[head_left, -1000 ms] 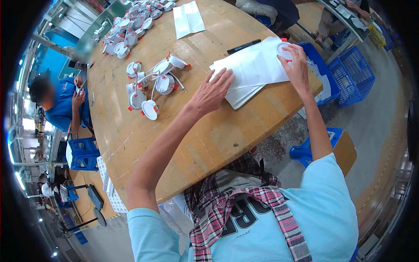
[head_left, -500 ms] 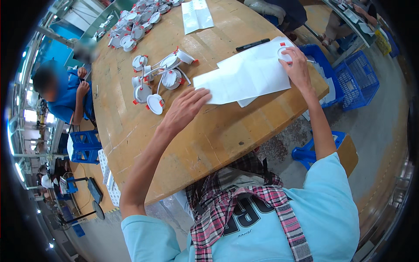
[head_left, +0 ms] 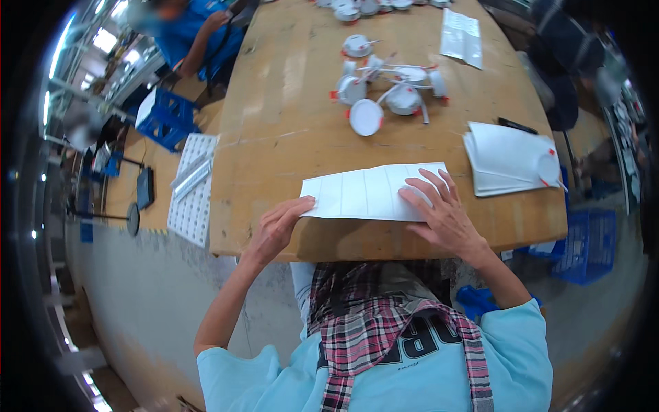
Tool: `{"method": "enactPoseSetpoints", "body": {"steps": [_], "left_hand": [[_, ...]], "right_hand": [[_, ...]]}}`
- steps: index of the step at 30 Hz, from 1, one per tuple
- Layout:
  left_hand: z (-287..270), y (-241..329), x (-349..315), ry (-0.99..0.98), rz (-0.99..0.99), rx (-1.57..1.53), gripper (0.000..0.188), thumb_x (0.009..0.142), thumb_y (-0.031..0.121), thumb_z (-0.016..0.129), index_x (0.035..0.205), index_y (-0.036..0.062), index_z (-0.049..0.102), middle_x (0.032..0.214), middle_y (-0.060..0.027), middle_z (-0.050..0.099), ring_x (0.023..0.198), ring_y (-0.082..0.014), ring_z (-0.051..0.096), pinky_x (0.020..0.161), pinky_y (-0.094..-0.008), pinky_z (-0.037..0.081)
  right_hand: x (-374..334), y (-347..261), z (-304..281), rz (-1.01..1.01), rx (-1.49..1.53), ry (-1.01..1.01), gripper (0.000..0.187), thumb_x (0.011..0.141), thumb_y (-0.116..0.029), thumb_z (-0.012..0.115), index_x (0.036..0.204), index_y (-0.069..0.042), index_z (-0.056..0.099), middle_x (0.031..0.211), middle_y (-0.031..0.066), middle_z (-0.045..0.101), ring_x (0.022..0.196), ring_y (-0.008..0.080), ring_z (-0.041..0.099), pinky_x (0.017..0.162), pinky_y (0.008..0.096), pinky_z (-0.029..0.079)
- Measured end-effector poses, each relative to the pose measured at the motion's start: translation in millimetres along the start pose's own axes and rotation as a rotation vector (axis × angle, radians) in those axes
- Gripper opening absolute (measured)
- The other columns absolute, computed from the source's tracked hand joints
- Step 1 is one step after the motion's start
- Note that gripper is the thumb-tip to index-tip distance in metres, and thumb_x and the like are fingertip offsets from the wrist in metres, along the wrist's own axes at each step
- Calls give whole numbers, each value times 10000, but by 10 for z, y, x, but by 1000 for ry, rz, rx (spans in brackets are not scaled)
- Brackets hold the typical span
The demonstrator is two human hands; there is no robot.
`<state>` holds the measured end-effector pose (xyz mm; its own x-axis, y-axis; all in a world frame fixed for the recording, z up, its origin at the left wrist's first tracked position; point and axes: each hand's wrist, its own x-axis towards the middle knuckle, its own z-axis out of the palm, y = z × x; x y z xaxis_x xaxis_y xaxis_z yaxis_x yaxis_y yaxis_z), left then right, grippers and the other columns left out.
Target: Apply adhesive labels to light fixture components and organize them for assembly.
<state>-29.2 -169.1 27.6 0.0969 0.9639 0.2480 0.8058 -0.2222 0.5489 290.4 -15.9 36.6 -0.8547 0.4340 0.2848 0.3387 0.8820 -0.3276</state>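
Note:
A white creased sheet, long and marked by several cross folds, is held between my hands just above the table's near edge. My left hand pinches its left end between thumb and fingers. At the right end, my right hand grips the sheet with its fingers bent over the top face. To the right lies a stack of white sheets, with a round white downlight resting on its right end. Beyond my hands sits a group of white downlights with cables and red clips.
The wooden table carries more downlights at the far end, a folded white sheet and a black pen-like object. A blue crate stands off its right corner. A person in blue sits at the far left.
My view has turned right and closer to the table edge. One sheet is now off the stack, between my hands; my right hand has let go of the downlight, which stays on the stack.

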Motion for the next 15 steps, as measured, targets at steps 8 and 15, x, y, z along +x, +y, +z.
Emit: {"method": "enactPoseSetpoints", "body": {"steps": [8, 15], "left_hand": [[-187, -287, -523, -52, -43, 200, 466, 637, -63, 632, 1087, 57, 626, 1167, -103, 630, 1143, -279, 575, 981, -406, 448], [-61, -10, -298, -184, -194, 366, 646, 619, -25, 650, 1236, 158, 595, 1308, -110, 513, 1282, -291, 442, 1091, -470, 300]], "right_hand": [[420, 54, 330, -145, 41, -125, 434, 692, 37, 609, 1119, -37, 586, 1158, 111, 556, 1205, 298, 475, 1060, 438, 361], [331, 119, 354, -130, 22, -216, 328, 802, -63, 550, 1125, -11, 577, 1253, 130, 522, 1227, 272, 468, 1046, 415, 369]]}}
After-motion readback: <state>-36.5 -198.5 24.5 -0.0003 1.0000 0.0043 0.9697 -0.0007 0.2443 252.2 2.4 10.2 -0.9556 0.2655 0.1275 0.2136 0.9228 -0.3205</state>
